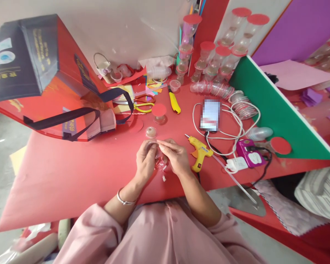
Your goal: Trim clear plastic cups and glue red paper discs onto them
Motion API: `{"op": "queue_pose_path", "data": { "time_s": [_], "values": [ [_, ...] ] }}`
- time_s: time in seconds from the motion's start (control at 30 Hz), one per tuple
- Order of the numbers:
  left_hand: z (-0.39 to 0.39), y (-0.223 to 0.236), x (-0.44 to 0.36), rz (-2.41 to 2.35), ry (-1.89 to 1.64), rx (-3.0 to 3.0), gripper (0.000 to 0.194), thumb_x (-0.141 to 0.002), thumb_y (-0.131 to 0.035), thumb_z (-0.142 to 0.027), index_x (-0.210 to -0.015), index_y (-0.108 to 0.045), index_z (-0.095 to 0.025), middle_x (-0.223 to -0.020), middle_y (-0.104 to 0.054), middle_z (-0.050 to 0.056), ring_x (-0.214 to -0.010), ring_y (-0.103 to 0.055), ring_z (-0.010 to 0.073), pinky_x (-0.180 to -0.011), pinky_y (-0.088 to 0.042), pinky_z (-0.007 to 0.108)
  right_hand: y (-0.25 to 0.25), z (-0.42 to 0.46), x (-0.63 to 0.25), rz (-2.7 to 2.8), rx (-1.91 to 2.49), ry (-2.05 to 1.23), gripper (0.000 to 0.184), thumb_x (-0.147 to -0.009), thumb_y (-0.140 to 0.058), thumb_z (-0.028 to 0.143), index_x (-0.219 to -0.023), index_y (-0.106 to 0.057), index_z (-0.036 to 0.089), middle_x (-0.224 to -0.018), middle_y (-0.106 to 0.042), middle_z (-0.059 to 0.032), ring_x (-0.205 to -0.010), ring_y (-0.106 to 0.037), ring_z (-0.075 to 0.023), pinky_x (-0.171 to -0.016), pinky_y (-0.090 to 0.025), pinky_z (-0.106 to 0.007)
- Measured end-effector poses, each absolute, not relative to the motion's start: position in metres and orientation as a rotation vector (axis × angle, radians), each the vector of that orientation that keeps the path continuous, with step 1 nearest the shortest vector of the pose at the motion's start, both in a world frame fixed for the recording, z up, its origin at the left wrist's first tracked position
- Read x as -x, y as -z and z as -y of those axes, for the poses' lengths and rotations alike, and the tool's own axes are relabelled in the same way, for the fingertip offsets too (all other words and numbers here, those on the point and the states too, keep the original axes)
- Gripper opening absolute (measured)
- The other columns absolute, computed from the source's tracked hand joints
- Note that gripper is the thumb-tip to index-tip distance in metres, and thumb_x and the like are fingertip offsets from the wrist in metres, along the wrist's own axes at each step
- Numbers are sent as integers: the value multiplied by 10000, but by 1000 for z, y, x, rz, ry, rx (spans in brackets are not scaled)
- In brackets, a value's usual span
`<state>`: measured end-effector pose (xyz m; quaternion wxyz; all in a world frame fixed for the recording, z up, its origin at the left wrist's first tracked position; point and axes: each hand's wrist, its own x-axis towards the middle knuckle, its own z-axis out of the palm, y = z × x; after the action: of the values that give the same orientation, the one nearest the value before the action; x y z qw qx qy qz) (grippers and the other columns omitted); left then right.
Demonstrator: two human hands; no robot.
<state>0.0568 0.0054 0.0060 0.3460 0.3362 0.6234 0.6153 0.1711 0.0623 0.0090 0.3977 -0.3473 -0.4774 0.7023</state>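
My left hand [146,158] and my right hand [175,157] meet over the red table, fingers closed at the edge of a small clear plastic cup [151,142]. Most of that cup is hidden behind the fingers. Under my hands lie crumpled red and clear scraps [161,165]. Just beyond them sits a small clear dome-shaped cup [150,132] with something brownish inside. Behind it stands a small piece with a red round top [158,112]. To the right of my right hand, a yellow hot glue gun [200,151] rests on its side.
A large red and black bag [48,84] fills the left. Scissors [144,103] and a yellow utility knife [174,101] lie behind. A phone [210,114], white cables, a purple power adapter [250,153] and stacked hourglass-like cups [209,60] are right, before a green divider [280,113].
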Motion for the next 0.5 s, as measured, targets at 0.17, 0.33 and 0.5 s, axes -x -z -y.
{"op": "queue_pose_path", "data": {
  "time_s": [0.17,0.33,0.5],
  "values": [
    [-4,-7,-57,-1612,-1601,-876,148,-951,-585,-321,-998,-676,-213,-808,-649,11,-666,-564,133,-645,-496,250,-7,-63,-171,1173,843,-1796,189,-844,-807,403,-987,-852,289,-933,-701,-8,-553,-541,-80,-492,-443,-253],
    [-4,-10,-57,-1626,-1578,-965,117,-901,-583,-225,-966,-678,-206,-831,-653,8,-701,-574,136,-680,-490,254,-5,-63,-169,1123,881,-1757,162,-793,-844,393,-886,-841,261,-855,-691,1,-558,-559,-92,-509,-469,-255],
    [-6,-8,-55,-1609,-1570,-874,112,-901,-576,-264,-939,-670,-219,-717,-591,-11,-598,-515,130,-595,-461,250,-8,-62,-170,1170,891,-1745,173,-829,-811,401,-936,-842,269,-939,-716,-21,-643,-609,-117,-529,-488,-253]
  ]
}}
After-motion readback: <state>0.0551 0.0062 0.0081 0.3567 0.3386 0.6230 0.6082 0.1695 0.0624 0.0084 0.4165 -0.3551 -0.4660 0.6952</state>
